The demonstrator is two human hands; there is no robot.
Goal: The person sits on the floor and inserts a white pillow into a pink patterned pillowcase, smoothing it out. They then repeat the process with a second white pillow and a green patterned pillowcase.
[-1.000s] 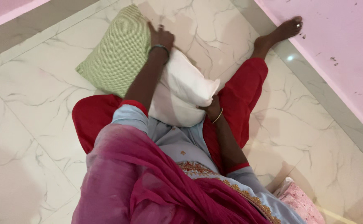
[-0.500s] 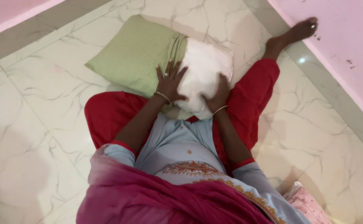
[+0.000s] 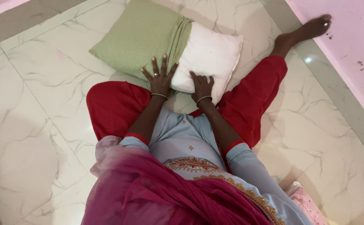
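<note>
Marble floor tiles (image 3: 36, 104) carry a white pillow (image 3: 209, 54) that sits half inside a green checked pillowcase (image 3: 142, 37), just in front of the seated person's lap. The left hand (image 3: 160, 77) lies flat with its 5 fingers spread, pressing on the near edge of the case where the bunched opening meets the bare pillow; it clamps nothing, it only pins the fabric down. The right hand (image 3: 202, 86) rests palm-down on the near corner of the exposed pillow, fingers slightly curled and together, pushing rather than gripping. This placing looks meant to hold the cover steady with 1 hand while the other bears on the stuffing. The pillow's long axis runs from upper left to right, with the covered end pointing up-left and the bare end toward the outstretched red-trousered leg (image 3: 257, 91). A pink patterned cloth (image 3: 309, 206) shows at the lower right.
</note>
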